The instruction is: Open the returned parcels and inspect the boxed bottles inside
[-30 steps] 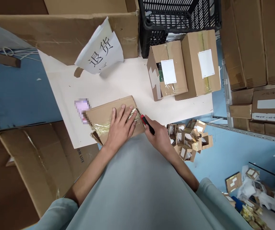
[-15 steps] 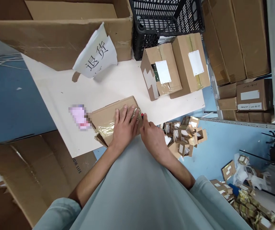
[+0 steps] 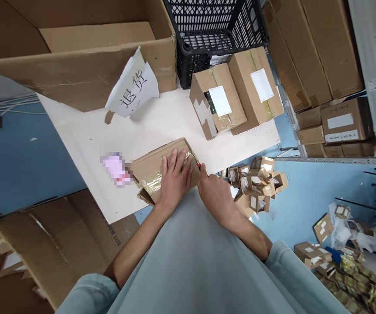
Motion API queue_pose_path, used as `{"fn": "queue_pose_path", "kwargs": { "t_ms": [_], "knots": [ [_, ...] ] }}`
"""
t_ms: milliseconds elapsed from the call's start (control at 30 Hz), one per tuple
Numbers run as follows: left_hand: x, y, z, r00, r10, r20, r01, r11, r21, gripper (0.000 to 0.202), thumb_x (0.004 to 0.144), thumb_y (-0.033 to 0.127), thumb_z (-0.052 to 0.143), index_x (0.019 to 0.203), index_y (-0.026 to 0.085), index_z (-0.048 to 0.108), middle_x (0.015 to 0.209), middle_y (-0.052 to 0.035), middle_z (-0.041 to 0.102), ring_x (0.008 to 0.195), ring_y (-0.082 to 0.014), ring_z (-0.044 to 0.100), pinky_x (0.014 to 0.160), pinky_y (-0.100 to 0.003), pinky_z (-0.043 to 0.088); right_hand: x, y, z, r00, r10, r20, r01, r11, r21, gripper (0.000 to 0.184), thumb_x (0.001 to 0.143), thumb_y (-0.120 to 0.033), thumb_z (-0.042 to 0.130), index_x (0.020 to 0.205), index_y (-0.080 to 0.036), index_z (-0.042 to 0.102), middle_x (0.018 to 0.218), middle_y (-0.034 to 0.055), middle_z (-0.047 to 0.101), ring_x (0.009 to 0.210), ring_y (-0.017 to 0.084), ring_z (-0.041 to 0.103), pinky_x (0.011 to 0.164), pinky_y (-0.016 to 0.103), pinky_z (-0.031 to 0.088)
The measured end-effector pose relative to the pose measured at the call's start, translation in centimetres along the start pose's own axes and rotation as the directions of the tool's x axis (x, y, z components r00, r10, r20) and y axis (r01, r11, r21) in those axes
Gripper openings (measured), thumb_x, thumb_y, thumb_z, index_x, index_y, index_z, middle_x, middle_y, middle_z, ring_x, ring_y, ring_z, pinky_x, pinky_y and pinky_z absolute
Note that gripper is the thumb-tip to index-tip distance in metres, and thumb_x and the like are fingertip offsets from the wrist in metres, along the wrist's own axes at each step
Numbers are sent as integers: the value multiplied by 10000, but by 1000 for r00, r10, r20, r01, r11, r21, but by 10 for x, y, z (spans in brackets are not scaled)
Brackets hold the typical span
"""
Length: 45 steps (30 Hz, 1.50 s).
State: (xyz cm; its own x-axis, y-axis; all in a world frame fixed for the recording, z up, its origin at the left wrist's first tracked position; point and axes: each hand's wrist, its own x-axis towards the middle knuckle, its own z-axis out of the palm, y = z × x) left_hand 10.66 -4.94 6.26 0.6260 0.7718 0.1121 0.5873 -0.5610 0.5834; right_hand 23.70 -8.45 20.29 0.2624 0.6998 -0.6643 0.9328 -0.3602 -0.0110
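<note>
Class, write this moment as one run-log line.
left hand: palm down on box | right hand: closed on tool at box's right edge | box: taped, on table

Table [image 3: 171, 122] middle: lies bare between parcel and boxes, open for a hand to cross from left edge to right.
Far edge: closed off by the large carton [image 3: 76, 76] and, right of that, the black crate [image 3: 193, 67].
Paper sign [image 3: 132, 89]: juts from the carton's front over the table, narrowing the way at far left.
Right corner: crowded by two labelled boxes [image 3: 220, 100]; leaves a bare strip toward the near edge.
Left edge: mostly bare; interrupted inward by a blurred pink item [image 3: 116, 170] near the parcel's left end.
Near edge: obstructed by the parcel [image 3: 148, 168], left hand [image 3: 176, 179] atop, right hand [image 3: 216, 194] at right end.
</note>
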Motion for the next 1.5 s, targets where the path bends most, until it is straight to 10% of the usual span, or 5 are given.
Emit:
{"fn": "queue_pose_path", "kwargs": {
  "t_ms": [733,933,1167,1333,1500],
  "knots": [
    [4,2,-9,998,-38,43,34,995,96,555,1139,280,485,1694,261,509,1782,-157,458,1739,-377,256,1381,-756,178,-6,71,7,974,-199,-112,213,969,127,572,1104,-212,506,1669,-129,537,959,151,856,807,290,828,745,335,609],
    [-10,-14,-21,997,-50,60,42,992,117,580,1140,332,502,1719,317,480,1778,-124,473,1734,-349,276,1402,-707,174,89,114,47,924,-129,-359,286,857,429,478,1119,-429,487,1466,-164,681,988,112,846,869,294,803,796,333,566],
    [-57,-38,-51,995,-89,44,80,982,173,606,1147,418,504,1745,354,433,1781,-113,471,1735,-352,261,1410,-685,173,222,111,132,985,-155,-75,149,548,823,309,1078,-439,501,1131,-179,657,1021,110,815,881,217,755,866,317,577],
    [-85,-16,-71,955,-269,-126,291,934,208,742,1103,621,539,1772,340,385,1829,-121,383,1724,-396,285,1367,-663,333,242,79,155,952,-300,-53,196,468,862,326,1053,-479,496,1102,-192,641,1162,130,810,1001,216,759,969,341,569],
    [-83,28,-69,786,-490,-378,577,801,162,666,1084,540,638,1704,342,496,1695,-119,586,1472,-366,660,1177,-574,593,237,57,158,915,-388,-111,287,430,856,407,1030,-615,513,908,-232,579,874,37,702,844,215,658,824,325,541]
  ]
}}
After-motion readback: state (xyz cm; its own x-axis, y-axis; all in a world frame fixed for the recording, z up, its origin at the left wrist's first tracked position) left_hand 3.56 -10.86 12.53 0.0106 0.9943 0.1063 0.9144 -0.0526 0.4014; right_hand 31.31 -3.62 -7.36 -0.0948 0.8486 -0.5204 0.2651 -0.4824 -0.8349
